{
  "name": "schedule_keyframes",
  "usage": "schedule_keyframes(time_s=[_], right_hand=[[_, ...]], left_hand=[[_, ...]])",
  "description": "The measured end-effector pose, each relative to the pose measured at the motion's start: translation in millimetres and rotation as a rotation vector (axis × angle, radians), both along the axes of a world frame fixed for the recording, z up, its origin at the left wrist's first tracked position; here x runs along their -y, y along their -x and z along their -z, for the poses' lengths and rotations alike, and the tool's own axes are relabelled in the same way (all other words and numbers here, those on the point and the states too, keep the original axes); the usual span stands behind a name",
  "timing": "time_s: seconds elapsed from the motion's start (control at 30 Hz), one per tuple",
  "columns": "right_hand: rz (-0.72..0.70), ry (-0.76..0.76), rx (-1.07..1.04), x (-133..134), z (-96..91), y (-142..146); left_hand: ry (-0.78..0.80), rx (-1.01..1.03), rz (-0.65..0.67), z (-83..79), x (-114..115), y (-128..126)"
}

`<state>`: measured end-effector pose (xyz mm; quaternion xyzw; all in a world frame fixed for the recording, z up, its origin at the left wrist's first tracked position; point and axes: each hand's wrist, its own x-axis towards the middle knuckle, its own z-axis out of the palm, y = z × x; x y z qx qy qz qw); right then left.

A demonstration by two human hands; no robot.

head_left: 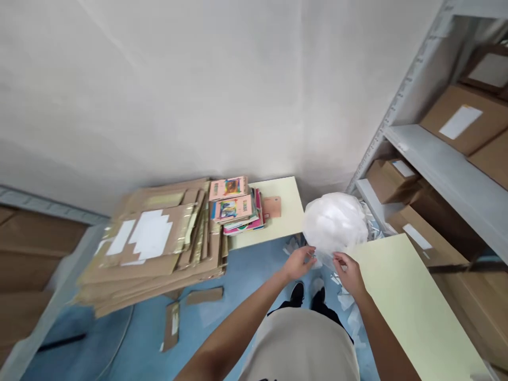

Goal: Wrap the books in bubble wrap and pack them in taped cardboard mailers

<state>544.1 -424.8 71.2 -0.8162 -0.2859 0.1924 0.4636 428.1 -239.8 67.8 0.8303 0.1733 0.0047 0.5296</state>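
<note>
At left hand [298, 263], right hand [351, 274]: bulging white bag [335, 221].

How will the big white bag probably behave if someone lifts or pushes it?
The white bag is probably floppy: its edge between the left hand and right hand looks thin and see-through. It may be light for its size, being pale and puffy, though its contents are unclear. Its rounded shape suggests it could roll or sag when pushed.

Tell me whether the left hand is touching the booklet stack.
Apart. The head view shows pale yellow tabletop and blue floor between the left hand and the booklet stack.
</note>
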Motion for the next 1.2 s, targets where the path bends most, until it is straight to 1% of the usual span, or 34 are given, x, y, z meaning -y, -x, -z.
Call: schedule_keyframes(time_s=[0.1,0.2,0.3,0.37,0.47,0.53,0.6,0.67,0.7,0.77,0.83,0.9,1.0,1.1,1.2], right_hand=[[-0.06,0.023,-0.047,-32.1,8.7,-15.3],[-0.101,0.087,-0.115,-60.4,21.0,-27.1],[-0.218,0.1,-0.142,-86.3,32.2,-35.1],[-0.291,0.099,-0.149,-102.5,38.3,-38.3],[-0.398,0.117,-0.171,-126.9,46.5,-40.3],[-0.459,0.144,-0.173,-144.9,52.6,-40.2],[-0.488,0.173,-0.178,-165.6,60.1,-39.1],[-0.492,0.202,-0.214,-189.0,69.2,-37.2],[-0.488,0.219,-0.241,-201.3,74.2,-36.2],[-0.469,0.254,-0.286,-225.8,84.1,-34.8],[-0.445,0.28,-0.267,-248.4,92.9,-34.3],[-0.455,0.301,-0.158,-268.5,99.8,-33.4],[-0.588,0.422,0.086,-295.4,108.7,-27.7],[-0.725,0.588,0.195,-317.0,118.5,-17.8],[-0.828,0.72,0.28,-324.0,126.0,-11.8]], left_hand=[[-0.035,-0.012,-0.127,-9.3,-21.6,16.4],[-0.061,-0.068,-0.285,-11.5,-39.9,32.6],[-0.107,-0.095,-0.453,-7.5,-53.6,46.0],[-0.157,-0.079,-0.541,-3.8,-59.9,54.3],[-0.194,-0.054,-0.63,1.4,-67.6,68.1],[-0.18,-0.064,-0.677,5.3,-73.6,76.2],[-0.134,-0.091,-0.713,10.7,-82.2,79.4],[-0.04,-0.102,-0.737,18.4,-95.2,73.6],[0.023,-0.095,-0.742,23.1,-103.9,66.9],[0.155,-0.064,-0.739,34.2,-125.2,46.8],[0.253,-0.048,-0.723,47.5,-150.1,21.8],[0.347,-0.103,-0.72,62.8,-174.6,-2.3],[0.436,-0.221,-0.709,88.9,-202.4,-27.2],[0.469,-0.259,-0.712,114.2,-213.8,-35.4],[0.471,-0.257,-0.776,132.3,-212.8,-35.3]])
